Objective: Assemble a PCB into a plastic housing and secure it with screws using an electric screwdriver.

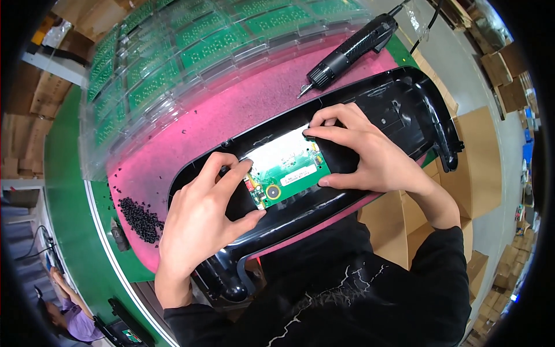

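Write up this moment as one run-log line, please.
left hand: holding left edge of circuit board; right hand: holding its right edge; board: over black housing, contact unclear; electric screwdriver: beyond housing

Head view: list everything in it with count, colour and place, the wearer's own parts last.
Mat: one, pink, mid-picture.
Worktop: one, green, beneath the mat.
Large casing: one, black, on the mat.
Circuit board: one, green, over the casing.
Power screwdriver: one, black, upper right.
Small pieces: many, black, mat's left end.
Trays: count unclear, transparent, upper left.
Boards in the trays: many, green, upper left.
Cardboard boxes: many, brown, left and right.
Other person: one, purple clothing, lower left.
Second casing: one, black, beside that person.
Shirt: one, black, bottom.
Left hand: one, bare, gripping the board's left edge.
Right hand: one, bare, gripping its right edge.
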A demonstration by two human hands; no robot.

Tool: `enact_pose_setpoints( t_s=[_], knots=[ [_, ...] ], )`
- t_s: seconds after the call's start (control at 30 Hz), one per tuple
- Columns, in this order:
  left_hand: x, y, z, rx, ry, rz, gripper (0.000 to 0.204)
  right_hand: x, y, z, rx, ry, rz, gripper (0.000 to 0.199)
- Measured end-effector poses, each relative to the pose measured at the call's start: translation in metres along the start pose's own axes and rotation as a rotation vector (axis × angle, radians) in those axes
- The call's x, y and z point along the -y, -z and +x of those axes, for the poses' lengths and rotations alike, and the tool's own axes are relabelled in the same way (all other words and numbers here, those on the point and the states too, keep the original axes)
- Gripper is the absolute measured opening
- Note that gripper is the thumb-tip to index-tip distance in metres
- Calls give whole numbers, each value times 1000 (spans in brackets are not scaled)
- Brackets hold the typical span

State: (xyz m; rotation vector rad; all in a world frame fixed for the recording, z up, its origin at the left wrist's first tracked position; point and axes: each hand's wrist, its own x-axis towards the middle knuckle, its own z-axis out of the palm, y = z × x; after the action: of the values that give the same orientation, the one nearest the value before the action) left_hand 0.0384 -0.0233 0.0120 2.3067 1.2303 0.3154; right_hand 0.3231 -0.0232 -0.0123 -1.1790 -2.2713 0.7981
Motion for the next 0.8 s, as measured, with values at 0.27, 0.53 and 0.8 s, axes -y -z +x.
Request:
enact_pose_setpoints(
  t_s=[0.27,0.53,0.8],
  knots=[
    [-1,1,1,-4,10,2,64,0,0,0,-16,-1,-5,61],
    [0,3,-2,-1,-42,29,59,8,2,1,-6,-31,-49,63],
    [0,13,-22,-137,-46,40,57,20,6,-1,22,-41,-21,84]
  ],
)
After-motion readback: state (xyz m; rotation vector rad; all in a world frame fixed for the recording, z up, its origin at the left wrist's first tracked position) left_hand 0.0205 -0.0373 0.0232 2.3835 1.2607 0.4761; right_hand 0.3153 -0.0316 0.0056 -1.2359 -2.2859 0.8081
